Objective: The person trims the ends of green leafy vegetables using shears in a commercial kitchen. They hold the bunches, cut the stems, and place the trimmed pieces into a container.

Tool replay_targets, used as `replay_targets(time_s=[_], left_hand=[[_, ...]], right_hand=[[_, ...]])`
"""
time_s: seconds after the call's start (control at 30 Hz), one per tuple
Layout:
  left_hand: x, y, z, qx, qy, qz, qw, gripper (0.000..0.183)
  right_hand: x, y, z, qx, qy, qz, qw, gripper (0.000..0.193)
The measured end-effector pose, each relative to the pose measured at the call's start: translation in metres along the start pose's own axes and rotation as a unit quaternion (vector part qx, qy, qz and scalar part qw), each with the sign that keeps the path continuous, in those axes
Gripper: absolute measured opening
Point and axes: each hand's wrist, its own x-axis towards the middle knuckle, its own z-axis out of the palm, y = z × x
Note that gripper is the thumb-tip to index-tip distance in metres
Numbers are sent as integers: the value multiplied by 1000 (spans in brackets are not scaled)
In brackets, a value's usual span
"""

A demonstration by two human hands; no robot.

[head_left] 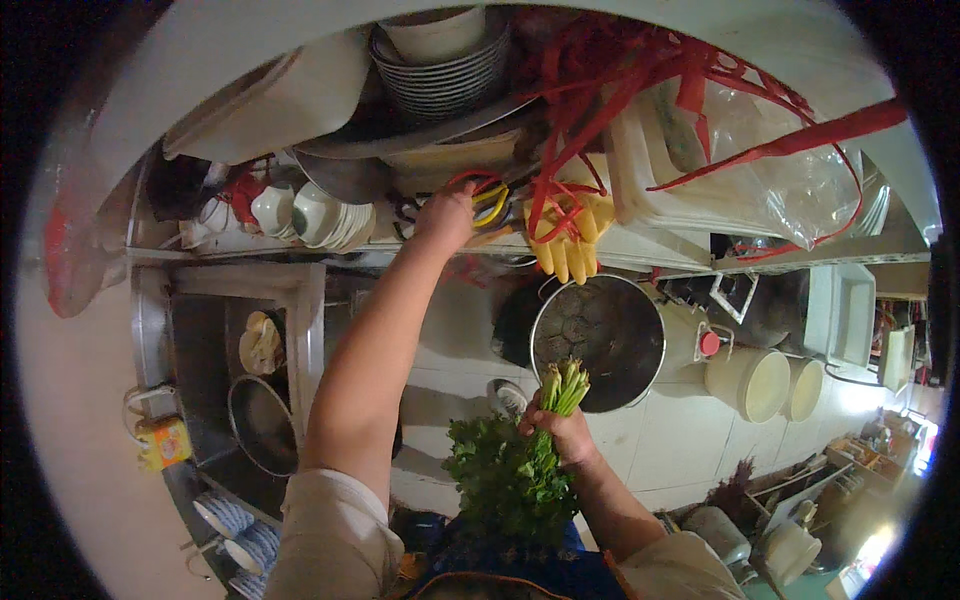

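In my right hand [563, 436] is a bunch of leafy greens [512, 470], gripped around its stems. The pale stem ends point away from me, and the leaves hang toward my apron. My left hand [447, 216] is stretched far out to the shelf, its fingers curled beside a red loop-shaped handle and a yellow handle [488, 207]. What those fingers hold is hard to make out. Yellow rubber gloves [572, 242] drape over the shelf edge to the right of that hand. Below them, on the floor, stands a large round metal pot [598, 340] with dark contents.
Stacked bowls [440, 75] and a white tub [285, 95] fill the upper shelf. Red straps [590, 130] dangle before a clear plastic bag [800, 190]. A sink [310, 350] with a basin lies left; pale buckets [748, 385] stand right. Tiled floor [450, 330] stretches between.
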Motion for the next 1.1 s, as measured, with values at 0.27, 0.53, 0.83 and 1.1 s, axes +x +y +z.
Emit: replay_targets(time_s=[0.27,0.53,0.83,1.1], left_hand=[[52,-5,21,-96,55,-42,993,40],[-46,-15,-23,3,106,31,994,24],[-419,-133,12,-419,47,-211,882,29],[-701,-83,39,-632,462,-268,562,46]], right_hand=[[-9,1,-12,109,20,-11,994,33],[-12,-6,10,148,-60,20,987,51],[21,6,105,-62,-248,147,955,41],[-83,151,301,-414,-492,190,742,42]])
